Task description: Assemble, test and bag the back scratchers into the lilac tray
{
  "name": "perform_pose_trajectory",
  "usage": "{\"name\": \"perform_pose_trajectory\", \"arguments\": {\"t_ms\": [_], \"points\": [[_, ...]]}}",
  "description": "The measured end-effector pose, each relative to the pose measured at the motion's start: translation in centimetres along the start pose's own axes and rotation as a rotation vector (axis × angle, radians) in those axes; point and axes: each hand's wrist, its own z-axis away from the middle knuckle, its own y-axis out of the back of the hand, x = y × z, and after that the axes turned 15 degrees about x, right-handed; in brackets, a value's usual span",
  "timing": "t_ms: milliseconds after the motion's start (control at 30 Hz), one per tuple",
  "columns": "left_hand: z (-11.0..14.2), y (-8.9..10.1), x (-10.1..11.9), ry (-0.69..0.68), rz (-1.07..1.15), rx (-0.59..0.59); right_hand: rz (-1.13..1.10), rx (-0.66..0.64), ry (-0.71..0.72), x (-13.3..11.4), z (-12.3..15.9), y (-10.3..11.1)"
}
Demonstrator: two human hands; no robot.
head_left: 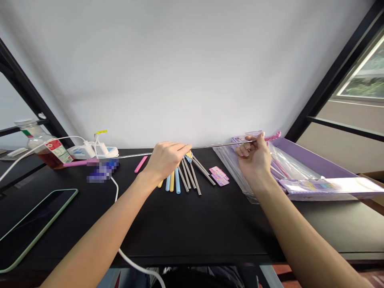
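Black desk (195, 228): steel rod (216, 145) rising rightward between left hand (166, 160), right hand (255, 160).

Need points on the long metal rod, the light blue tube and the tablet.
Long metal rod (216, 145): head view, on the bare shaft.
Light blue tube (178, 182): head view, on its lower half.
Tablet (33, 228): head view, on the dark screen.

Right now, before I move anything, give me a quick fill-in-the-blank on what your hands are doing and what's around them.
The right hand pinches a thin metal rod whose tip, past the fingers, is ____.
Below the left hand, straws fan out across a table with a ____ top.
Clear plastic bags lie to the ____ of the straws.

pink; black; right
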Motion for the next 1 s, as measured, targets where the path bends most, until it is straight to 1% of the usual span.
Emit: {"name": "perform_pose_trajectory", "arguments": {"t_ms": [67, 167, 233, 300, 367, 467, 533, 567, 633, 733, 800, 867, 900, 1000], "points": [[0.3, 0.1, -0.4, 0.007, 0.011, -0.004, -0.032, 0.055, -0.012, -0.7, -0.6, 0.2], [1.2, 0.5, -1.7, 0.044, -0.029, -0.011, -0.090, 0.175, -0.046, -1.7, -1.2, 0.7], [1.8, 0.7, -2.6, 0.062, -0.037, -0.017, -0.104, 0.221, -0.048, -1.9, -1.3, 0.9], [2.0, 0.6, -2.7, 0.054, -0.010, -0.032, -0.091, 0.193, -0.036, -1.5, -0.7, 0.7], [1.7, 0.1, -2.1, 0.021, 0.015, -0.055, -0.053, 0.086, -0.041, -0.5, 0.6, 0.2], [0.9, -0.7, -0.4, -0.007, -0.001, -0.070, 0.010, -0.125, -0.104, 1.0, 2.7, -1.0], [0.6, -0.9, 0.0, 0.027, -0.005, -0.067, 0.025, -0.190, -0.127, 1.2, 3.3, -1.3], [0.6, -0.7, -0.1, 0.051, -0.004, -0.064, 0.018, -0.188, -0.126, 1.0, 3.1, -1.2], [1.1, -0.2, -1.0, 0.109, -0.018, -0.063, -0.024, -0.122, -0.110, 0.1, 2.0, -0.6], [2.2, 0.9, -3.4, 0.198, -0.077, -0.084, -0.105, 0.029, -0.091, -1.4, -0.3, 0.9], [2.7, 1.5, -4.7, 0.241, -0.101, -0.087, -0.124, 0.084, -0.092, -1.8, -1.3, 1.5], [2.8, 1.8, -5.3, 0.242, -0.090, -0.086, -0.111, 0.087, -0.109, -1.5, -1.4, 1.7], [2.6, 2.0, -5.2, 0.230, -0.074, -0.086, -0.094, 0.068, -0.126, -1.2, -1.1, 1.6], [1.8, 2.0, -3.7, 0.190, -0.019, -0.075, -0.025, -0.059, -0.202, 0.4, 1.0, 0.7]]}}
